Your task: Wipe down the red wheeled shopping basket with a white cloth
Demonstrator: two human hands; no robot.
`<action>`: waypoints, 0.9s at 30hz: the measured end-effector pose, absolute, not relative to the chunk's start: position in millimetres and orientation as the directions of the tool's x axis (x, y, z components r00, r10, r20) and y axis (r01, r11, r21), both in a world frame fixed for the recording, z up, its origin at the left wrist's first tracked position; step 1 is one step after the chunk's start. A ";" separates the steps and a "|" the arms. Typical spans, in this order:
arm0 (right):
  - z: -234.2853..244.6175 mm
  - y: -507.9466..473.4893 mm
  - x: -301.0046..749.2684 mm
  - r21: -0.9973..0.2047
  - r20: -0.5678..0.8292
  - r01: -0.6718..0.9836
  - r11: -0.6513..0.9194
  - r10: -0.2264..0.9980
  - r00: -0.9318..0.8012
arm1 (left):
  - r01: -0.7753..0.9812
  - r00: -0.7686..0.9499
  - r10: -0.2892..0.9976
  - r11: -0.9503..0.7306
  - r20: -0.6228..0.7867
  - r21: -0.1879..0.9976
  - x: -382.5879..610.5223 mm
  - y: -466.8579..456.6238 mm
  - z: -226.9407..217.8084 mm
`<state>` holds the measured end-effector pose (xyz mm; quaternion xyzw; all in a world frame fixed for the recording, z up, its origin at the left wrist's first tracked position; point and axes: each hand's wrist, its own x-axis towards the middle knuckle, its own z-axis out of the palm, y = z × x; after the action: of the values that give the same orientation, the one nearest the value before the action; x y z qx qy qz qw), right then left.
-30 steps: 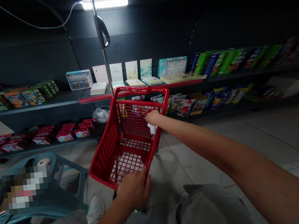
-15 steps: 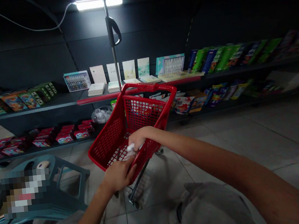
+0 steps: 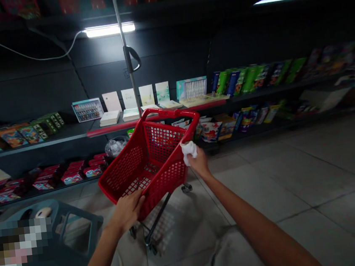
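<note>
A red plastic shopping cart [image 3: 166, 180] stands tilted across the view in front of me, and its basket shows only its bare grid floor. My left hand [image 3: 127, 210] grips the rim at the near corner, its fingers hooked over the edge. Bunched in my right hand [image 3: 199, 161] is a white cloth [image 3: 188, 151], pressed against the upper right rim close to the handle [image 3: 169, 113]. That hand's fingers are closed, partly hidden behind the cloth.
A blue-grey plastic stool [image 3: 78, 215] stands at left, with blurred-out items on top. Behind the cart runs a dark shelf [image 3: 60, 139] with books [image 3: 110, 118], boxes and bagged goods. A metal pole [image 3: 129, 70] rises beyond the cart. Tiled floor [image 3: 280, 173] extends to the right.
My right hand has come up out of the basket with the white cloth, over to the outer right rim. My left hand stays on the near rim. The view has tilted upward.
</note>
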<state>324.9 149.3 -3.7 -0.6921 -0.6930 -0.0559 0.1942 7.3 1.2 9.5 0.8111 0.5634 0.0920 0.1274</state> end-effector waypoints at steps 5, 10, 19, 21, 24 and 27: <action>-34.7 108.2 248.1 -0.388 0.322 0.907 0.163 0.946 -0.032 | 0.920 0.289 0.957 -0.276 -0.007 0.277 15.5 11.7 12.5; -61.1 38.7 184.7 -0.657 0.385 0.646 0.389 0.910 -0.157 | 0.912 0.253 0.967 -0.243 0.014 0.332 12.8 16.6 10.7; -48.3 60.9 213.4 -0.083 0.464 0.515 0.853 0.491 -0.737 | 0.925 0.233 0.972 -0.234 0.040 0.298 2.6 15.5 7.4; -42.0 82.8 234.0 -0.042 0.536 0.585 0.810 0.513 -0.671 | 0.929 0.242 0.970 -0.242 0.035 0.280 0.5 16.7 9.3; -40.6 112.9 267.1 -0.149 0.637 0.712 0.686 0.618 -0.461 | 0.937 0.271 0.963 -0.266 0.008 0.226 -1.2 19.5 10.8; -48.7 143.1 298.1 -0.394 0.659 0.789 0.471 0.744 -0.115 | 0.951 0.262 0.965 -0.260 0.014 0.164 2.2 21.2 9.6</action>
<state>298.1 143.1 -48.7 -0.5136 -0.7462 -0.0271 0.4226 2.2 21.2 9.6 0.7919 0.6050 0.0553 0.0612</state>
